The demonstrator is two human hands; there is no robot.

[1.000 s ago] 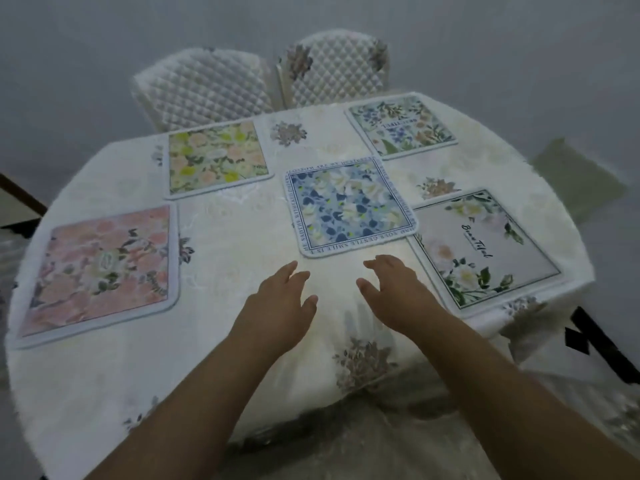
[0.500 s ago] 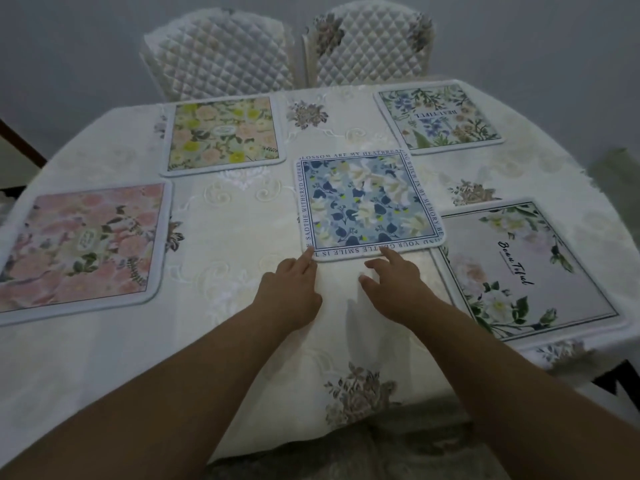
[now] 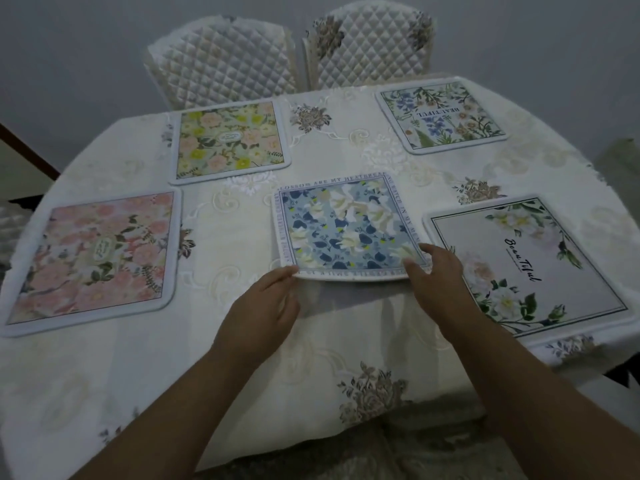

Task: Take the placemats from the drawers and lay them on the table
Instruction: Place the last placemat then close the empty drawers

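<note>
Step in hand: adjusting the last mat, judging by five laid out.

Left hand (image 3: pixel 263 306) and right hand (image 3: pixel 433 275): each pinching a near corner of the blue placemat (image 3: pixel 346 230), near edge lifted off the table (image 3: pixel 104 393).

Next move: lower flat, square with the neighbouring mats, release.

Beyond: two chairs (image 3: pixel 294 53).

Not visible: drawers. Border lettering partly unreadable; fingers beneath the mat hidden.

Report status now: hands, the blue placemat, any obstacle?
Left hand and right hand pinch blue placemat, near edge lifted. Four other placemats lie flat. Nothing in the way.
</note>
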